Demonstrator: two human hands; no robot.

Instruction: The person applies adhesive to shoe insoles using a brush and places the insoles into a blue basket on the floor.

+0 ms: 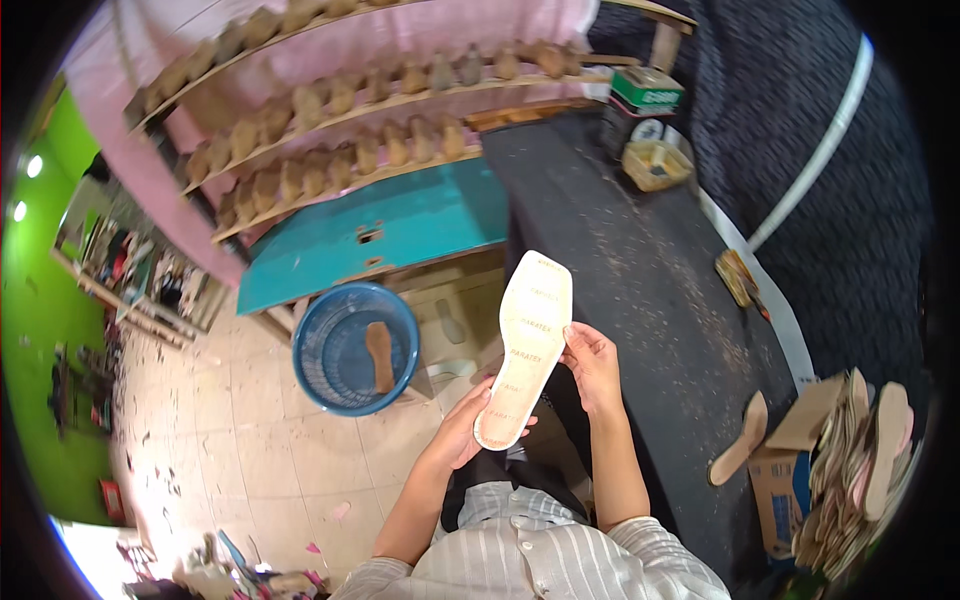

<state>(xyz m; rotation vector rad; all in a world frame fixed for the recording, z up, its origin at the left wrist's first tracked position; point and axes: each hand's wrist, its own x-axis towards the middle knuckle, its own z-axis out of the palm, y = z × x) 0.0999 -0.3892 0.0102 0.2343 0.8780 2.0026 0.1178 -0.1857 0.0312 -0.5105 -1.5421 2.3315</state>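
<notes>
A pale cream insole with rows of print on its face is held up in front of me, between both hands. My left hand grips its narrow heel end from below, fingers wrapped behind it. At the wider part, my right hand pinches the right edge between thumb and fingers. A tan insole lies on the black-covered table to my right. Inside the blue plastic basket on the left rests a brown insole-shaped piece.
Shelves of shoe lasts stand at the back above a teal tabletop. A green-and-black can, a yellowish tub and a brush sit along the table's far side. Near right, a cardboard box adjoins stacked insoles.
</notes>
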